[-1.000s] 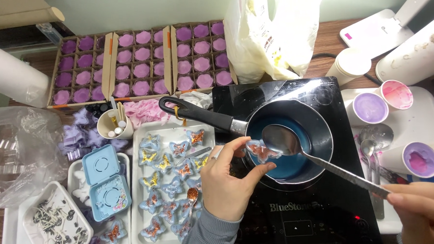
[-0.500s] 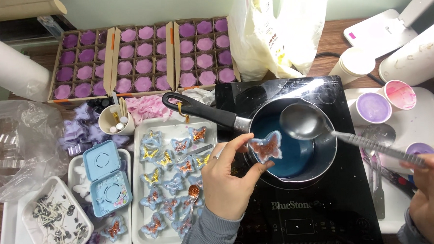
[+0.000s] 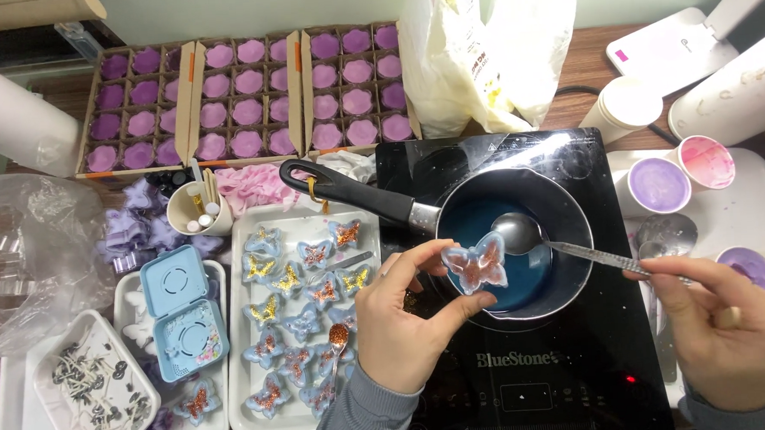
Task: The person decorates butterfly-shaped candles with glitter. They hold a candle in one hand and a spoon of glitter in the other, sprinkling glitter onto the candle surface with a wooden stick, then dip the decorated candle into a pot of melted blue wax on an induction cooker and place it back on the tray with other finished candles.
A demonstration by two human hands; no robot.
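Note:
My left hand [image 3: 404, 321] holds a clear butterfly-shaped mould [image 3: 477, 264] with glitter in it over the near rim of a small black-handled saucepan [image 3: 562, 203]. The pan holds blue liquid [image 3: 473, 224] and stands on a black induction hob [image 3: 578, 361]. My right hand [image 3: 727, 333] grips the long handle of a metal ladle [image 3: 521, 232]. The ladle's bowl sits in the pan right beside the mould.
A white tray [image 3: 241, 333] left of the hob carries several glitter-filled butterfly moulds [image 3: 305, 309]. Behind stand cardboard boxes of purple flower shapes [image 3: 248, 96], a plastic bag [image 3: 487, 47] and cups of purple and pink liquid [image 3: 661, 184]. A blue case [image 3: 180, 314] and a tray of wicks [image 3: 89, 395] lie left.
The ladle has lowered back into the pan, next to the mould. My left hand has kept the butterfly mould over the pan, shifting it slightly right. My right hand has moved in closer.

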